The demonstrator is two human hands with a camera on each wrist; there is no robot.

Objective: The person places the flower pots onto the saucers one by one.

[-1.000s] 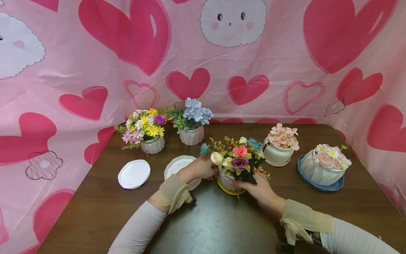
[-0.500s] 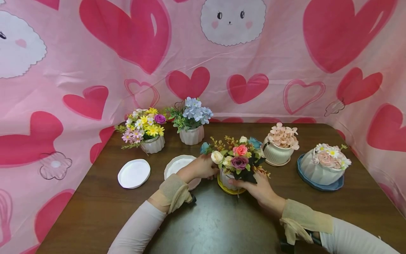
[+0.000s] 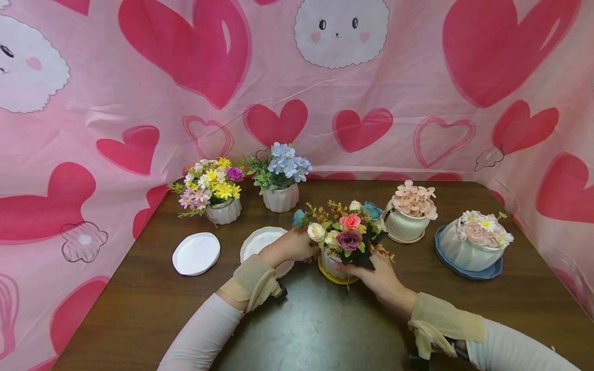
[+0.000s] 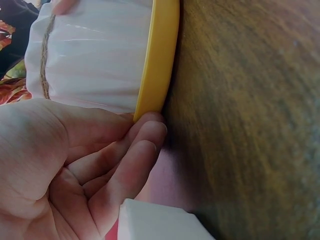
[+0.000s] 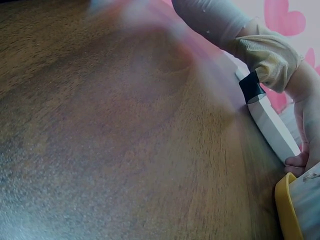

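Note:
A white ribbed flower pot (image 3: pixel 331 265) with mixed roses (image 3: pixel 349 239) stands on a yellow saucer (image 3: pixel 336 279) at mid-table. My left hand (image 3: pixel 298 245) is at its left side; in the left wrist view, thumb and fingers pinch the rim of the yellow saucer (image 4: pixel 159 55), close beside the pot wall (image 4: pixel 100 60). From the right, my right hand (image 3: pixel 384 281) grips the pot, its thumb along the front and its other fingers hidden behind leaves. The right wrist view shows the left hand (image 5: pixel 307 125) at the saucer's edge (image 5: pixel 285 207).
Two white saucers, one at left (image 3: pixel 196 254) and one partly behind my left wrist (image 3: pixel 254 242). Behind them stand a yellow-flowered pot (image 3: pixel 225 211) and a blue-flowered pot (image 3: pixel 281 199). At right are a peach-flowered pot (image 3: pixel 406 225) and a pot (image 3: pixel 468 251) on a blue saucer (image 3: pixel 468 273).
Both hands keep their hold on the saucer and pot. The flowers shift very slightly to the left; everything else on the table stays in place.

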